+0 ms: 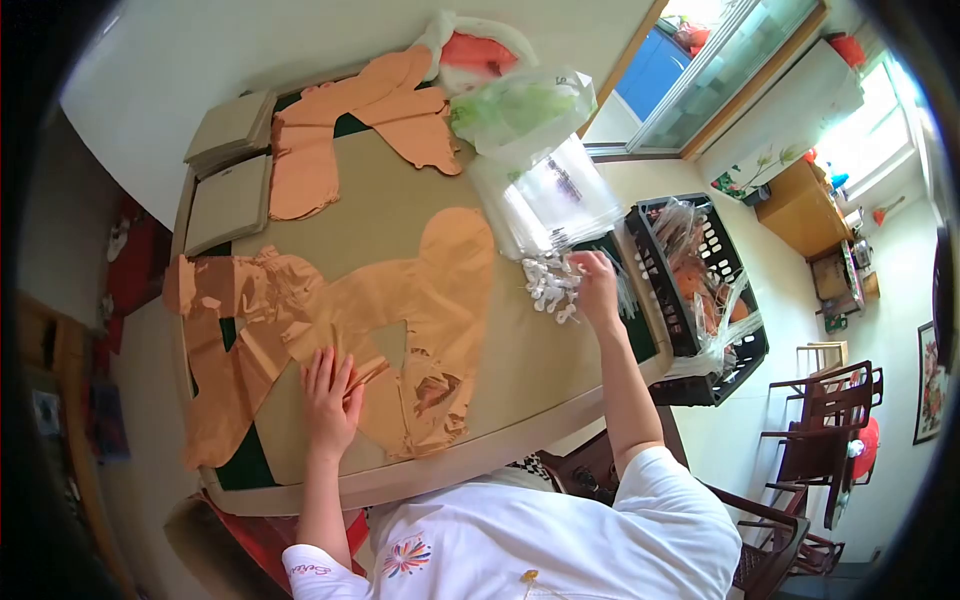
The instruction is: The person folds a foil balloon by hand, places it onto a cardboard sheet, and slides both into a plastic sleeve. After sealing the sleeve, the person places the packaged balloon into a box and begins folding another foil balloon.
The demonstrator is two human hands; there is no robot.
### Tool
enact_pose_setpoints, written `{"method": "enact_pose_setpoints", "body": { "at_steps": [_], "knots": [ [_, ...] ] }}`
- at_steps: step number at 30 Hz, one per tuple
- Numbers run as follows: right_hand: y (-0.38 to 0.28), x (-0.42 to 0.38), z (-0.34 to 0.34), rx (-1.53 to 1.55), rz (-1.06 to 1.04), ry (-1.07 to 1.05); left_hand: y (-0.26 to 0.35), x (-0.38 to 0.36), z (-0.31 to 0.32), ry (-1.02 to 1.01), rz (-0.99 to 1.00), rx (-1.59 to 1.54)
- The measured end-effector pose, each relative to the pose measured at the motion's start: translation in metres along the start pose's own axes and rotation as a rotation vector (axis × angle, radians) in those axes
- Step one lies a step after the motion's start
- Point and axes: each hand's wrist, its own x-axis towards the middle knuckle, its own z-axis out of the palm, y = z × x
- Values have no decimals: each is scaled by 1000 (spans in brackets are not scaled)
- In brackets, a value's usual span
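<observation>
My left hand [330, 400] lies with its fingers spread on a flat orange foil piece [365, 300] shaped like a figure. My right hand [597, 285] is closed at the right edge of a small pile of white plastic pieces [548, 283]; what its fingertips hold, if anything, is too small to make out. Behind that pile are clear plastic bags [560, 195] in a stack. More orange foil [305, 150] lies at the back left of the table, beside two stacks of grey-brown cards [228, 203].
A black crate [655, 290] with wrapped orange items stands at the table's right edge. A green and white plastic bag [525, 115] and a white bag with red inside [480, 55] sit at the back. Dark wooden chairs [825, 430] are farther right.
</observation>
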Motion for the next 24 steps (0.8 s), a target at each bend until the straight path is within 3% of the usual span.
{"method": "enact_pose_setpoints", "body": {
  "at_steps": [1,3,6,7,9,12,13,15,17,24],
  "knots": [
    [-5,3,6,-44,-104,21,0,0,1,1,1,2],
    [-3,2,8,1,-231,-198,1,1,1,-3,-1,-6],
    [9,7,-6,172,-37,-109,-1,1,2,-6,-8,-15],
    [7,11,-16,115,77,-9,0,0,3,-4,-10,-19],
    [19,13,-26,-253,29,82,0,1,4,-1,-16,-23],
    [27,2,-21,-327,-26,-47,-1,0,1,-20,-13,-17],
    [29,1,-20,-91,-23,-140,-1,2,1,-22,-14,-13],
    [26,3,-22,238,194,-200,-3,2,4,-19,-20,-11],
    [17,9,-31,166,134,-63,-2,-3,2,-43,-30,-2],
    [-49,51,-16,225,-47,-136,9,8,-8,-23,-72,-13]
  ]
}}
